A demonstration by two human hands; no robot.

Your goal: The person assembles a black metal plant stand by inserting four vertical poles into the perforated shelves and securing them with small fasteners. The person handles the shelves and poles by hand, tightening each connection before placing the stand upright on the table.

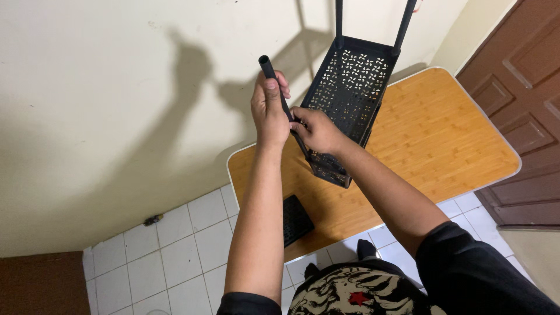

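While gripped: black tube [274, 79], both hands

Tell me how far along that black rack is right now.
Done: two poles already stand in the perforated black tray on the wooden table. In hand: the left hand grips a third black tube while the right hand holds it at the tray's near corner. Left: that tube looks not yet seated; a flat black piece lies unused on the table.

Wooden-topped table [443, 146] with a small black flat object [296, 220], white floor tiles [169, 262], brown door [519, 105].
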